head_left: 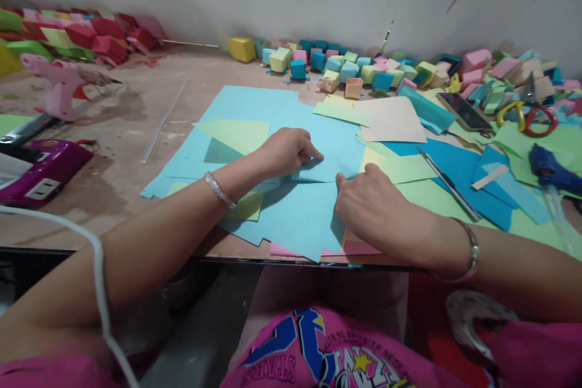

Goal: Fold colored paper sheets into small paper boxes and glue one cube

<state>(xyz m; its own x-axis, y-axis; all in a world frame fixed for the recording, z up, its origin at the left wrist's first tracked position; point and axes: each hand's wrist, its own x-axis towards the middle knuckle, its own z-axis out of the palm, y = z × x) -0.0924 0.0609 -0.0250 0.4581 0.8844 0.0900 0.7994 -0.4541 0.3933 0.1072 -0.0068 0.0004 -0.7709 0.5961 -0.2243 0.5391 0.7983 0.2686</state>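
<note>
A large light blue paper sheet (254, 106) with notched edges lies on the table in front of me, a straight edge or crease running across its middle. My left hand (291, 151) rests over that sheet, fingers curled under and the index fingertip pressed onto the paper. Whether anything sits under the curled fingers is hidden. At the right side of the sheet my right hand (368, 197) is closed, thumb at the paper's edge and the other fingers folded in. Beneath my left wrist lie pale green paper pieces (243, 133).
Small coloured paper boxes (297, 70) line the wall. On the left are a pink glue gun (59, 82) and a purple power strip (50, 170). To the right lie a pen (448, 182), scissors (530, 115), a phone (464, 112), a blue glue gun (555, 170) and paper scraps.
</note>
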